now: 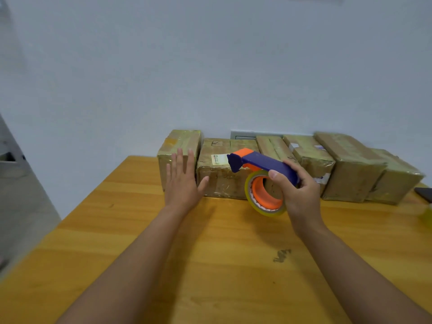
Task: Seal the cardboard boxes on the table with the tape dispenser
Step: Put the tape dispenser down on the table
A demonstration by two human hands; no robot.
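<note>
Several brown cardboard boxes wrapped in shiny tape stand in a row along the far edge of the table. The leftmost box (180, 142) is narrow and tall; beside it a wider box (219, 176) carries a small white label. My left hand (182, 181) is open with fingers spread, just in front of the leftmost box. My right hand (299, 190) grips the blue handle of the tape dispenser (259, 163), which has an orange tip and an orange hub with a clear tape roll (264, 195). The dispenser hangs in the air in front of the labelled box.
The wooden table (210, 253) has a dark smudge (281, 255) near the middle. More boxes (350, 174) stretch to the right. A dark flat object (424, 192) lies at the right edge. A white wall with a socket plate (243, 134) stands behind the boxes.
</note>
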